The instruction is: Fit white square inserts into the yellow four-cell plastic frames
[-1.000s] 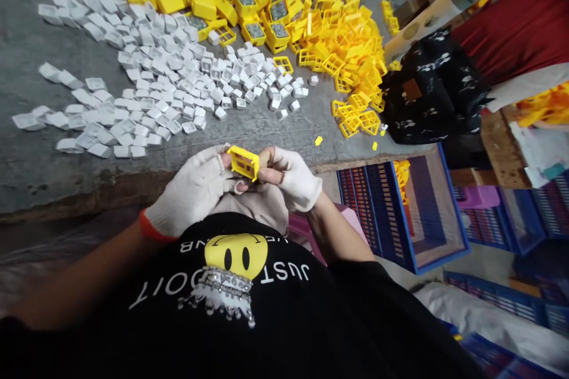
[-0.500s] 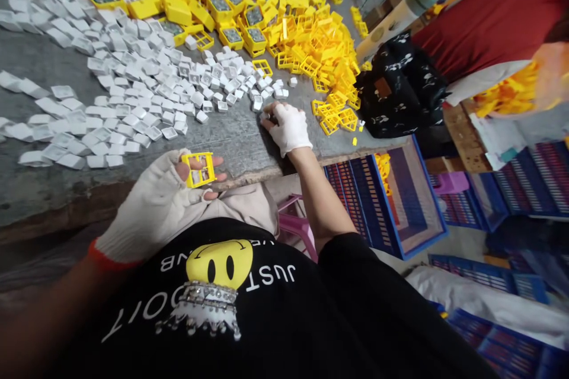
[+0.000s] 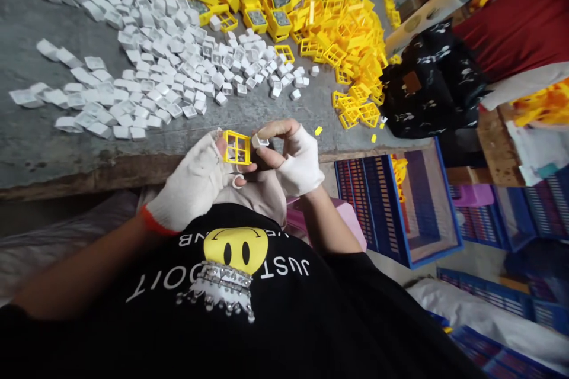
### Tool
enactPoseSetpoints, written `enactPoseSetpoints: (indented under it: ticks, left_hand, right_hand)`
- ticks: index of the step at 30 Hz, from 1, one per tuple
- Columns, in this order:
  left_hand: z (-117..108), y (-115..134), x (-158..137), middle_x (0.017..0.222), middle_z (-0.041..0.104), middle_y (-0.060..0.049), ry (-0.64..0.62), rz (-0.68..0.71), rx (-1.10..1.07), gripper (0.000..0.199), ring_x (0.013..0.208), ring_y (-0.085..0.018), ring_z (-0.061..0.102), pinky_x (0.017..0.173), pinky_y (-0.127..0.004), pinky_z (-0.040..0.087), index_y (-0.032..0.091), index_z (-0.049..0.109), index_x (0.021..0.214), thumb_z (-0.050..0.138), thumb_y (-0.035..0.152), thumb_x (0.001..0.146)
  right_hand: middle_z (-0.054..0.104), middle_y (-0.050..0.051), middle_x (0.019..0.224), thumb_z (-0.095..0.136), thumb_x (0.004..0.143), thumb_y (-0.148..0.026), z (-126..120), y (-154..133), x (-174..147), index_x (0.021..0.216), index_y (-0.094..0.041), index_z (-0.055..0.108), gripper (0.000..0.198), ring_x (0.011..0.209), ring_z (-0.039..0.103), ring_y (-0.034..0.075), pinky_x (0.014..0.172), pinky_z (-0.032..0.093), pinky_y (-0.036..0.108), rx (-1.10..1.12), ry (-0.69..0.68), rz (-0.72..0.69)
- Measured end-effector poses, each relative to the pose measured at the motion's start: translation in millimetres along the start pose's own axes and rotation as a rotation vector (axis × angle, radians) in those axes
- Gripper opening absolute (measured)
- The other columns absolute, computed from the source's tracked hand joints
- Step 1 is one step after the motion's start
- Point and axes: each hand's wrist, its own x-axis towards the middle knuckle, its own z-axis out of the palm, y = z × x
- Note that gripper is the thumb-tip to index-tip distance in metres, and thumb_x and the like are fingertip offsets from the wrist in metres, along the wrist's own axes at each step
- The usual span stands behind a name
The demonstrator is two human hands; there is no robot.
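In a fingerless white glove with a red cuff, my left hand [image 3: 195, 174] holds a small yellow plastic frame [image 3: 237, 148] with window-like openings. Close beside it, my right hand [image 3: 297, 157], gloved the same way, pinches a small white plastic cap [image 3: 259, 141] between thumb and forefinger. The cap is near the frame's right side; I cannot tell whether they touch. Both hands are over the table's front edge. Loose white caps [image 3: 173, 62] are spread across the table beyond them, and a heap of yellow frames [image 3: 347, 18] lies at the back right.
Yellow boxes with grey contents [image 3: 255, 18] lie at the back of the grey table [image 3: 231, 118]. A black patterned bag [image 3: 433, 86] and a pale bottle [image 3: 440, 3] are on the right. Blue crates [image 3: 429, 254] stand below, beside a pink stool [image 3: 349, 222].
My right hand has come back from the table toward my left hand, now with a white cap in its fingers. The view has shifted, and the yellow frame stays in my left hand.
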Motion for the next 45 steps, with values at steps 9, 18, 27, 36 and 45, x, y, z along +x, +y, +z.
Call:
enactPoseSetpoints:
  ticks: [9, 18, 27, 36, 45]
  left_hand:
    - [-7, -6, 6, 0.127, 0.092, -0.003, -0.124, 0.023, -0.105, 0.037, 0.094, -0.019, 0.082, 0.073, -0.028, 0.066, 0.025, 0.086, 0.124, 0.110, 0.031, 0.097]
    - [-15, -6, 8, 0.113, 0.091, -0.001, -0.142, -0.027, -0.133, 0.051, 0.089, -0.017, 0.084, 0.071, -0.025, 0.066, 0.022, 0.085, 0.122, 0.119, 0.036, 0.087]
    - [-2, 11, 2, 0.109, 0.090, -0.010, 0.210, 0.066, -0.083, 0.019, 0.078, -0.022, 0.083, 0.061, -0.026, 0.062, 0.021, 0.082, 0.118, 0.081, 0.040, 0.119]
    - [6, 26, -2, 0.107, 0.085, -0.010, 0.323, -0.002, -0.094, 0.026, 0.077, -0.020, 0.078, 0.059, -0.028, 0.055, 0.021, 0.078, 0.123, 0.053, 0.026, 0.128]
    - [7, 20, -3, 0.108, 0.087, -0.007, 0.271, 0.003, -0.088, 0.025, 0.080, -0.018, 0.080, 0.064, -0.028, 0.062, 0.018, 0.081, 0.126, 0.058, 0.025, 0.129]
  right_hand:
    - [0.094, 0.007, 0.125, 0.081, 0.116, -0.053, -1, -7, -20, 0.116, -0.040, 0.091, 0.016, 0.146, 0.083, 0.040, 0.136, 0.057, 0.071, -0.269, -0.030, -0.259]
    - [0.093, 0.005, 0.147, 0.067, 0.125, -0.056, 6, 17, -32, 0.134, -0.040, 0.092, 0.032, 0.150, 0.080, 0.034, 0.130, 0.063, 0.061, -0.352, -0.079, -0.427]
    - [0.090, 0.013, 0.145, 0.068, 0.117, -0.028, -17, 37, 97, 0.148, -0.028, 0.085, 0.035, 0.141, 0.079, 0.038, 0.127, 0.056, 0.064, -0.872, -0.099, -0.112]
    - [0.091, 0.010, 0.133, 0.069, 0.114, -0.023, 10, 32, 108, 0.127, -0.027, 0.084, 0.020, 0.132, 0.077, 0.036, 0.124, 0.055, 0.059, -0.884, -0.184, -0.143]
    - [0.089, 0.012, 0.138, 0.073, 0.107, -0.027, 9, 10, 63, 0.112, -0.028, 0.081, 0.010, 0.139, 0.077, 0.038, 0.124, 0.055, 0.061, -0.739, -0.205, -0.223]
